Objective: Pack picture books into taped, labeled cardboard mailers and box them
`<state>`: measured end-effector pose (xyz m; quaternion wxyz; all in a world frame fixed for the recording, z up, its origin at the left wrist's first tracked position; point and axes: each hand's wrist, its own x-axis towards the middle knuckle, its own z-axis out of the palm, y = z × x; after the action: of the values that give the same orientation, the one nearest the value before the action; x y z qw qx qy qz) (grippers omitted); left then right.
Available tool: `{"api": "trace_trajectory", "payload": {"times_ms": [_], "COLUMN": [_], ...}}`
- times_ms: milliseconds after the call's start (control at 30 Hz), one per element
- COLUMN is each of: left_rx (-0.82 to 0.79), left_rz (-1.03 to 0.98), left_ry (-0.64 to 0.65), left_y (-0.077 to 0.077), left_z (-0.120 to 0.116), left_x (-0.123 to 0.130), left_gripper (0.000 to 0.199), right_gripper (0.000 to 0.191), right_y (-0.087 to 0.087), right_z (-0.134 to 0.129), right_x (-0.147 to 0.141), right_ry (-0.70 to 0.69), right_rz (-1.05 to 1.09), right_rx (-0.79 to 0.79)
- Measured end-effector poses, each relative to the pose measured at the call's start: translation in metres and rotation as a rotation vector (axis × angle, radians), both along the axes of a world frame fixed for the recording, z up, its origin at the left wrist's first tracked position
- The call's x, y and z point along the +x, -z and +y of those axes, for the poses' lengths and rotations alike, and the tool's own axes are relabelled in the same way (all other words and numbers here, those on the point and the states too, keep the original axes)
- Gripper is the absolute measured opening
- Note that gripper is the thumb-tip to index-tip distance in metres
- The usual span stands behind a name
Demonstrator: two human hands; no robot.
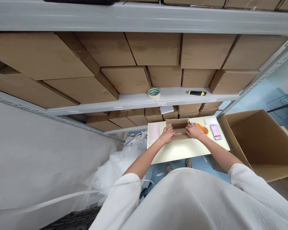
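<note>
A small cardboard box point(178, 123) with its top open stands on the pale yellow tabletop point(180, 151). At the box's left side, my left hand point(167, 135) has its fingers bent over the edge. My right hand point(192, 130) grips the right side in the same way. Brown flaps show inside the box between the hands. An orange tape dispenser point(202, 128) lies just right of my right hand. Farther right is a phone point(216, 132) with a pinkish screen, below a white packet point(211, 121). A pinkish-white sheet point(154, 132) lies at the table's left.
Shelves point(134, 99) full of cardboard boxes rise beyond the table, holding a tape roll point(154, 93) and a yellow-black cutter point(196, 93). A large open carton point(261, 140) stands at right. White plastic wrapping point(120, 163) is heaped at left.
</note>
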<state>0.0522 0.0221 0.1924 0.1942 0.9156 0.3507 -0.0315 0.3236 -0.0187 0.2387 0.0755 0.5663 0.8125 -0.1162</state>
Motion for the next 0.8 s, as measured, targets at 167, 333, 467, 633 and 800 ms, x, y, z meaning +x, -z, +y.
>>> {"api": "trace_trajectory", "payload": {"times_ms": [167,333,467,633,800], "left_rx": [0.103,-0.009,-0.136,-0.156,-0.159], "left_rz": [0.050,0.127,0.074,-0.082,-0.179], "left_ry": [-0.172,-0.393,-0.450,-0.473,-0.498], "left_y": [-0.005,0.002,0.018,0.039,0.052], "left_z": [-0.010,-0.006,-0.001,-0.003,-0.009], "left_x": [-0.010,-0.012,-0.015,-0.021,-0.025], "left_gripper": [0.060,0.091,0.095,0.096,0.092], "right_gripper": [0.065,0.103,0.120,0.131,0.138], "right_y": [0.010,0.025,0.036,0.056,0.070], "right_z": [-0.004,0.005,0.019,0.032,0.039], "right_x": [0.016,0.019,0.015,0.012,0.010], "right_ry": [0.106,0.130,0.151,0.191,0.230], "right_rz": [-0.045,0.013,0.081,0.131,0.141], "right_rx": [-0.106,-0.197,-0.246,-0.273,-0.278]}}
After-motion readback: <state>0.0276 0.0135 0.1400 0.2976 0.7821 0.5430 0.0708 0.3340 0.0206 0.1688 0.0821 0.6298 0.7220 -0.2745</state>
